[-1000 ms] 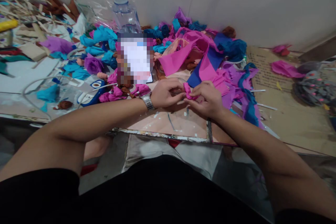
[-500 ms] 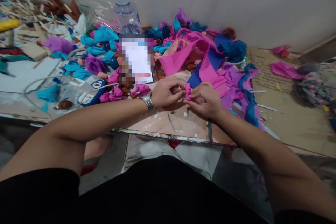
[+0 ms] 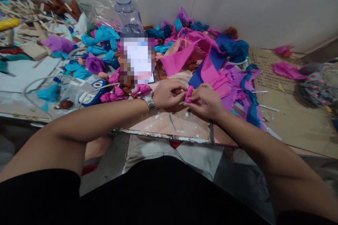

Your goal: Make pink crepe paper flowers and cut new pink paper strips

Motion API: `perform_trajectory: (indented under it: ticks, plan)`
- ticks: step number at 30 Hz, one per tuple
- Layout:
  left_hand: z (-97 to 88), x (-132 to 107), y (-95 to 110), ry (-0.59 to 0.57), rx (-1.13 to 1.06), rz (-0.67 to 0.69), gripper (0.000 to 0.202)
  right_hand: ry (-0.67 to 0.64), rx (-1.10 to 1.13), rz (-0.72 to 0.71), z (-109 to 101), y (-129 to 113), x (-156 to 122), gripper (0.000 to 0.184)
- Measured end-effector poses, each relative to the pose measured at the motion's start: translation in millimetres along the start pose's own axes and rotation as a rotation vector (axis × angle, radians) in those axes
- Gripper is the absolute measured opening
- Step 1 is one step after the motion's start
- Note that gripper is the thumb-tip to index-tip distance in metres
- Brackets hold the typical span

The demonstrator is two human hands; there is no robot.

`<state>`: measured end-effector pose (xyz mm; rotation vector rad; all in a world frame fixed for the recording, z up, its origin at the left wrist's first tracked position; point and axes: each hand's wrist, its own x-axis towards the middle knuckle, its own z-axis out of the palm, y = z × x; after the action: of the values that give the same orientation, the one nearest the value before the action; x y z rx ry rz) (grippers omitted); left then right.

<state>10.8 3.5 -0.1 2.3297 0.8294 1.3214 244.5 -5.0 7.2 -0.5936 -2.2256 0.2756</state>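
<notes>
Over the table's front part, a small rolled piece of pink crepe paper (image 3: 188,94) is held between both hands. My right hand (image 3: 208,101) pinches it from the right with thumb and fingers. At its left side, my left hand (image 3: 169,93) has thumb and fingertips closed against the paper; what lies between those fingertips is partly hidden. A metal watch (image 3: 150,102) is on my left wrist. Just behind the hands lie long pink crepe strips (image 3: 182,58) and a dark blue strip (image 3: 195,77). Tied pink paper buds (image 3: 116,92) lie left of my left hand.
A phone with a blurred screen (image 3: 138,59) leans before a clear water bottle (image 3: 128,14). Blue, purple and brown paper pieces surround them. Wooden sticks (image 3: 29,10) heap at the far left. On the right lies brown cardboard (image 3: 285,119) with a dark mesh bundle (image 3: 314,89).
The pink paper roll has tilted slightly between the fingers, and my right hand has shifted a little to the left. My left hand stays nearly in place.
</notes>
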Motion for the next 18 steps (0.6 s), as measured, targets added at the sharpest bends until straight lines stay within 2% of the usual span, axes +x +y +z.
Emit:
perform_trajectory:
  ticks: [8, 18]
  plan:
    - [3.1, 1.5, 1.6, 0.020, -0.012, 0.040, 0.013, -0.015, 0.031, -0.053, 2.3, -1.0, 1.0, 0.024]
    - [3.0, 1.8, -1.7, 0.060, -0.125, -0.140, 0.008, 0.093, -0.034, -0.012, -6.3, -2.7, 6.1, 0.019]
